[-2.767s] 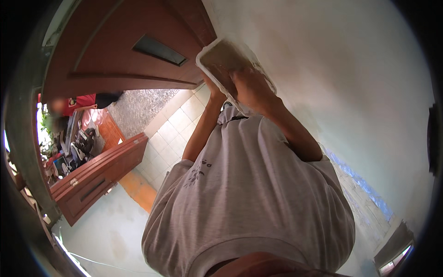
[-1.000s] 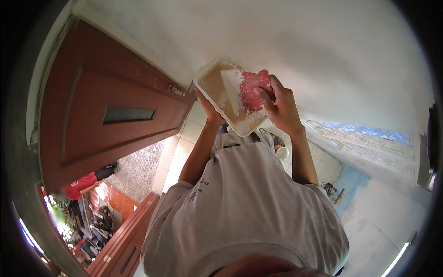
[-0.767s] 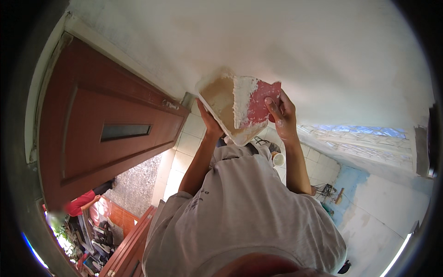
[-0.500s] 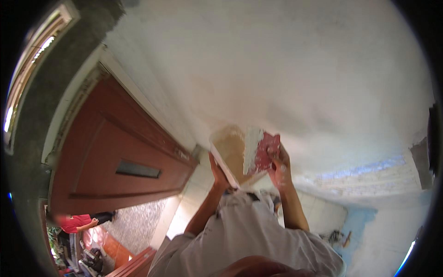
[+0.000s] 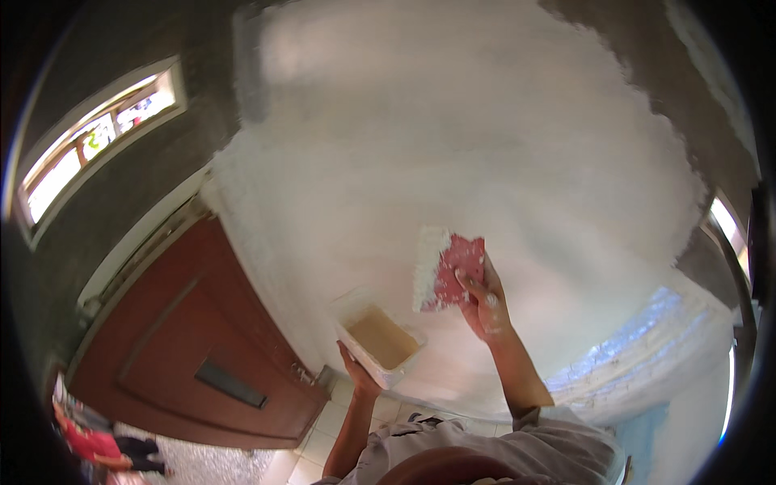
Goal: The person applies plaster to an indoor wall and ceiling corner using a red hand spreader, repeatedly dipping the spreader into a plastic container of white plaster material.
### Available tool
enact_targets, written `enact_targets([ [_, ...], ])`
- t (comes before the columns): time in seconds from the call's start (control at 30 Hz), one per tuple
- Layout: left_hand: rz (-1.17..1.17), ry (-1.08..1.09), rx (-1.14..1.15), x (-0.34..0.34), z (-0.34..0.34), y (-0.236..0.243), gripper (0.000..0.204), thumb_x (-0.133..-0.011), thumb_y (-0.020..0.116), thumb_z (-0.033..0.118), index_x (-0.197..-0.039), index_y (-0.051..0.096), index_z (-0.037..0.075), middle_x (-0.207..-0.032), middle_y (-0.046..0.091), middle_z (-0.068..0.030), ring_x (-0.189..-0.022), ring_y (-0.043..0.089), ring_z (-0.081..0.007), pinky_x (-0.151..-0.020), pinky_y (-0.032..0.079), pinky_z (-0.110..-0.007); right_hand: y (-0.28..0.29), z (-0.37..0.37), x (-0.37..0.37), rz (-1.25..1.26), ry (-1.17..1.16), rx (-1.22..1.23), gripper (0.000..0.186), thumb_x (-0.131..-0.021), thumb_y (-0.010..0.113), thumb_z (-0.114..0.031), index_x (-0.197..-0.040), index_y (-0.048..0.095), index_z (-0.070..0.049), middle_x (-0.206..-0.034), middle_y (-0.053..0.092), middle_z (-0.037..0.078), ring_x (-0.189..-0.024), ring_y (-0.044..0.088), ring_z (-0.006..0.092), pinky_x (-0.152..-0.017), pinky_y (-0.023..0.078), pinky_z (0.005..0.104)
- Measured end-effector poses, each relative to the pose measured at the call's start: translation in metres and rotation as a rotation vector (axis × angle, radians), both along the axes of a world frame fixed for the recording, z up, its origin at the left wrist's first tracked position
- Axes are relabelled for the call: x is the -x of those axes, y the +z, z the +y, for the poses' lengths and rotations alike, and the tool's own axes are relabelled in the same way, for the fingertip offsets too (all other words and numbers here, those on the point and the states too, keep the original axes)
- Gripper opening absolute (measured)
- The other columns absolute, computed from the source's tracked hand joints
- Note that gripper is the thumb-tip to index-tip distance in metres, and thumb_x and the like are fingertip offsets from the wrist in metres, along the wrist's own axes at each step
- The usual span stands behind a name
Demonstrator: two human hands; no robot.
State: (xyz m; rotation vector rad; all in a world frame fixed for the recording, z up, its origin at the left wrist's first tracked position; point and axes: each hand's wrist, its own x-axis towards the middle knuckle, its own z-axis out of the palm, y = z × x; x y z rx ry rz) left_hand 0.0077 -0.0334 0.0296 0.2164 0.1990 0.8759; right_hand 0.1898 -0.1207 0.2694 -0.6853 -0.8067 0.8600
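A red scraper (image 5: pixel 462 263), flat and flecked with white putty, is gripped in my right hand (image 5: pixel 487 305), thumb across its face. Thick white putty (image 5: pixel 431 271) coats its left edge. Lower and to the left, my left hand (image 5: pixel 360 373) supports a pale rectangular tub (image 5: pixel 394 375) from its near left side, fingers partly hidden behind it. Tan shows inside the tub, and whitish smears line its rim. Both things are held in front of a wall (image 5: pixel 453 153) covered with uneven white putty; I cannot tell whether the scraper touches it.
At left stands a reddish-brown door (image 5: pixel 170 347) with a handle, below a small window (image 5: pixel 105 133). Bare dark grey plaster (image 5: pixel 655 73) borders the white area. A person in red (image 5: pixel 89 440) is beyond the door. Pale floor tiles (image 5: pixel 331 420) lie below.
The view has tilted up, showing more wall. The tub has lowered and moved left, away from the scraper, which was right beside it. The scraper now carries a thicker band of putty.
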Motion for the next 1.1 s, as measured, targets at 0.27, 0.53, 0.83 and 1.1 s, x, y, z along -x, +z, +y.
enact_targets([
  [0.27, 0.052, 0.027, -0.379, -0.052, -0.006, 0.0, 0.076, -0.099, 0.039, 0.068, -0.155, 0.035, 0.017, -0.151, 0.045, -0.0048, -0.134, 0.049, -0.0296, -0.111, 0.043, -0.049, 0.066, -0.027, -0.026, -0.16, -0.447, -0.098, 0.046, -0.099, 0.064, -0.009, -0.141, 0.046, -0.002, -0.126, 0.061, 0.005, -0.116, 0.059, 0.0142, -0.099, 0.049, 0.0335],
  [0.53, -0.183, -0.493, -0.013, -0.072, 0.0, -0.061, 0.066, -0.104, 0.036, 0.059, -0.154, 0.035, 0.016, -0.146, 0.048, -0.0058, -0.135, 0.048, -0.027, -0.108, 0.046, -0.046, 0.092, -0.09, -0.058, -0.579, -0.959, 0.035, 0.033, -0.101, 0.064, -0.017, -0.129, 0.058, -0.001, -0.104, 0.064, -0.002, -0.088, 0.055, 0.0052, -0.075, 0.045, 0.0233],
  [0.83, 0.046, -0.58, -0.104, -0.085, 0.002, -0.02, 0.071, -0.102, 0.035, 0.066, -0.152, 0.039, 0.015, -0.148, 0.048, -0.0072, -0.131, 0.05, -0.0304, -0.109, 0.044, -0.048, 0.252, -0.066, -0.14, -1.799, -1.859, -0.269, 0.037, -0.093, 0.06, -0.003, -0.128, 0.065, -0.015, -0.107, 0.074, 0.01, -0.093, 0.07, 0.0313, -0.079, 0.058, 0.0387],
  [1.1, -0.02, -0.605, -0.082, -0.129, -0.046, -0.01, 0.075, -0.1, 0.037, 0.069, -0.152, 0.04, 0.015, -0.147, 0.049, -0.0074, -0.131, 0.05, -0.0313, -0.109, 0.043, -0.048, 0.205, -0.026, -0.178, -2.135, -1.995, -0.141, 0.059, -0.079, 0.067, 0.001, -0.135, 0.063, -0.017, -0.128, 0.063, 0.008, -0.099, 0.071, 0.025, -0.072, 0.062, 0.0341],
])
